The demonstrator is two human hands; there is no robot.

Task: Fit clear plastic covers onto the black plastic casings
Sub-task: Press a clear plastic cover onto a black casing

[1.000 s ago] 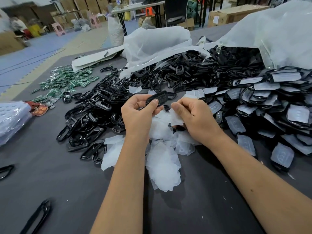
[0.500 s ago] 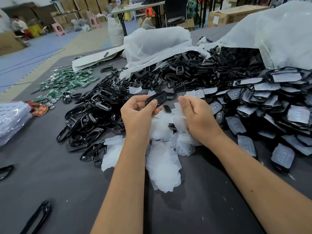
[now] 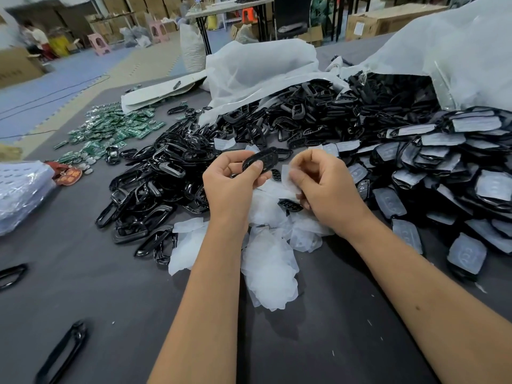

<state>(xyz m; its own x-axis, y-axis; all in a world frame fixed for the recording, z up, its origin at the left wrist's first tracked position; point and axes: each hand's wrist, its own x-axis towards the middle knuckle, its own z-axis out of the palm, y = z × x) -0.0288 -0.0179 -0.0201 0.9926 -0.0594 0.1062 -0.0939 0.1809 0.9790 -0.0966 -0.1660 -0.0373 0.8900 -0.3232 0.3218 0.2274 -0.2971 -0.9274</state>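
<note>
My left hand grips a black plastic casing between thumb and fingers, held above the table. Just right of it, my right hand pinches a thin clear plastic cover with curled fingers. The cover sits close to the casing but apart from it. Below both hands lies a loose heap of clear covers. A big pile of bare black casings spreads to the left and behind. Casings with covers fitted are stacked on the right.
Green circuit boards lie at the far left on the grey table. White plastic bags sit behind the piles. A clear bag rests at the left edge. Stray black frames lie near the front.
My right hand has lifted off the heap of covers with one clear cover pinched and drawn closer to the casing. My left hand kept the casing almost still.
</note>
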